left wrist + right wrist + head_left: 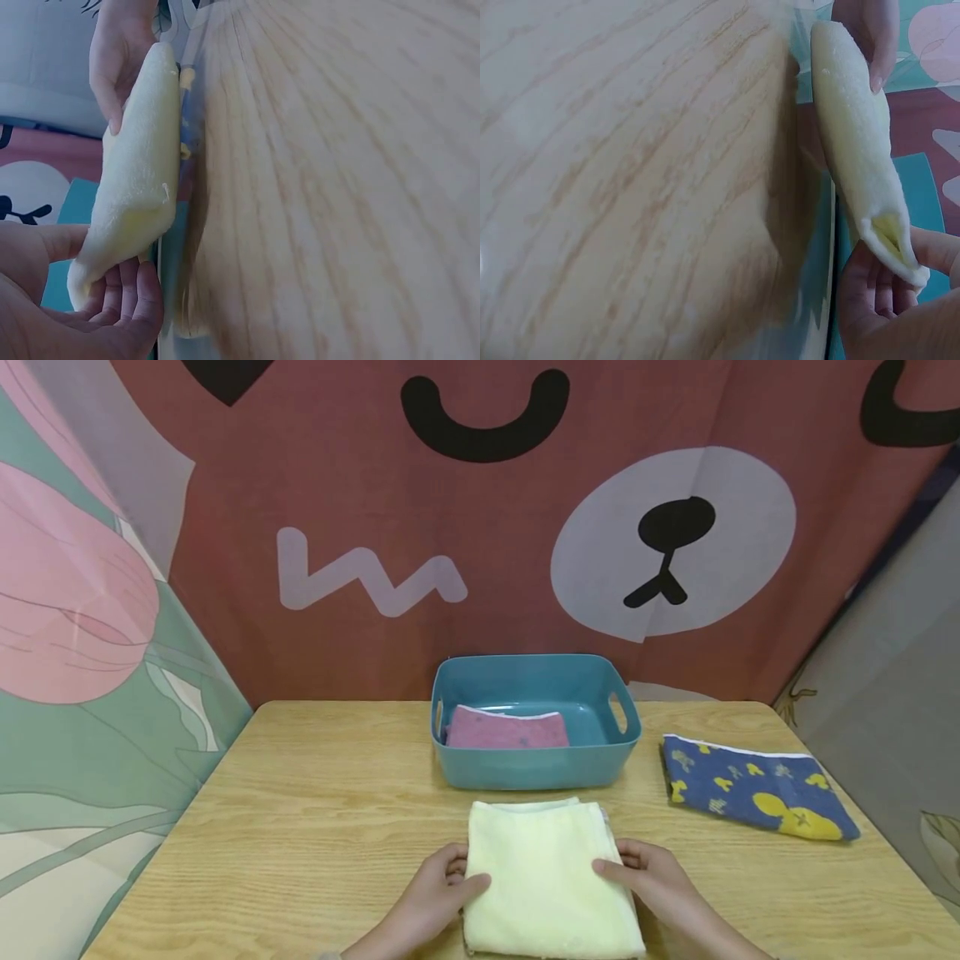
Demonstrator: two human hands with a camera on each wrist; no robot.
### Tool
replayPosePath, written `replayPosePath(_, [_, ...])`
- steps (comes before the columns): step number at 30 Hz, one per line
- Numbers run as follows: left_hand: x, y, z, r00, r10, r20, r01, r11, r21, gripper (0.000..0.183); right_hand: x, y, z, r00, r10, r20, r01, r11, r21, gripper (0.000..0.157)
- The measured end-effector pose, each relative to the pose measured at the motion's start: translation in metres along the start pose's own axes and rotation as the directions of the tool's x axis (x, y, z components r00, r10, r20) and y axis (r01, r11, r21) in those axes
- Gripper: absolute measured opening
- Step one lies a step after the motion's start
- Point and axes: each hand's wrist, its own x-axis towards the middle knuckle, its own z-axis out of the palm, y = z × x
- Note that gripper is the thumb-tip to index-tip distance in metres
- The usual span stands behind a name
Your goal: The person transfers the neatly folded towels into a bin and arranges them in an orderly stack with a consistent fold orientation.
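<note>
At bottom centre of the frame, left hand (pixel 437 891) and right hand (pixel 655 878) pinch the folded yellow towel (pixel 546 885), one at each side; just higher up, a teal basket (pixel 536 770) holds a pink towel (pixel 510 732)!

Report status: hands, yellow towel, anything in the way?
Left hand, right hand gripping yellow towel by opposite sides. Towel folded, lifted off table. Pink cloth in teal basket; nothing visible between towel and basket.
</note>
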Motion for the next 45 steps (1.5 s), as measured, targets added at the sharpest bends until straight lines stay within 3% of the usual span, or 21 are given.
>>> replayPosePath(15, [-0.008,0.013,-0.004,1.0,0.011,0.026,-0.01,0.999,-0.044,0.035,-0.012,-0.016,0.004,0.997,-0.012,-0.078,0.019,0.997,0.081,0.048])
replayPosePath(25, [-0.01,0.022,-0.005,0.999,0.048,0.001,-0.048,0.998,-0.032,0.033,-0.018,-0.029,0.01,0.984,0.05,-0.172,-0.031,0.993,0.112,0.045])
replayPosePath(45, [-0.018,0.037,-0.008,0.996,0.09,-0.013,-0.09,0.996,-0.02,0.036,-0.024,-0.047,0.01,0.981,0.083,-0.175,-0.049,0.981,0.19,0.053])
